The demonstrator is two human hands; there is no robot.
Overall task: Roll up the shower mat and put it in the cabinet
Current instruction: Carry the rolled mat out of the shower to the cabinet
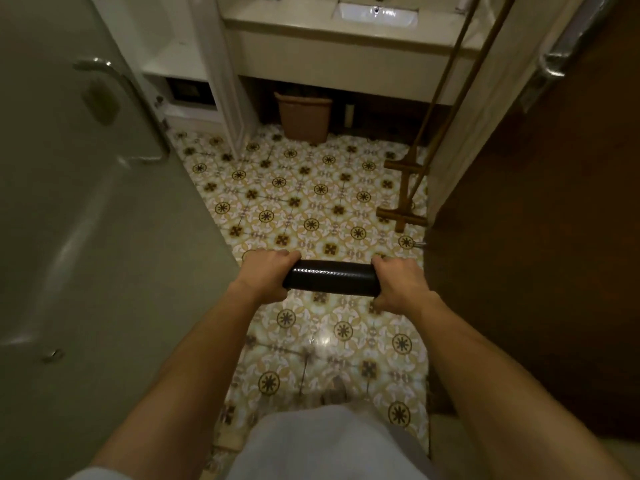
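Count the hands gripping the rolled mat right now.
2: the left hand grips the left end of the rolled black mat, the right hand grips the right end, above the patterned tile floor.

You see a glossy black ribbed mat [330, 277], shiny patterned floor tiles [311, 202], a woven basket [304, 116] and a dark wooden door [554, 237].

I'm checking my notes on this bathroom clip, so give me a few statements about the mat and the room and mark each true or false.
1. The black mat is fully rolled into a tube. True.
2. Only the left hand holds it. False: the right hand grips the other end.
3. The roll lies on the tiled floor. False: it is held above it.
4. A brown bin stands under the sink counter. True.
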